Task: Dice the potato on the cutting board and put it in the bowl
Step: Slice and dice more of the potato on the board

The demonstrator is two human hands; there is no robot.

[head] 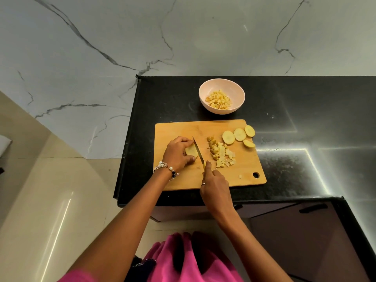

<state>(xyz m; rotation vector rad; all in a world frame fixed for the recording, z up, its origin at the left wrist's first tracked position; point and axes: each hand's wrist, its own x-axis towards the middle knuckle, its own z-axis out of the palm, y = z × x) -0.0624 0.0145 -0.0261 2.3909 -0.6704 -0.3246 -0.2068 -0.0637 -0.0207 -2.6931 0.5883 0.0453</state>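
Potato piece (pixel 191 151) lies on the wooden cutting board (pixel 179 129), held down by the curled fingers of the left hand (pixel 178 153). The right hand (pixel 215 184) grips the knife (pixel 198 150), its blade resting against the piece. Raw potato is firm but its wet cut faces probably slip, so press from above, fingertips back. Loose dice (pixel 222 155) and four slices (pixel 240 135) wait nearby; the pink bowl (pixel 203 92) already holds some cubes.
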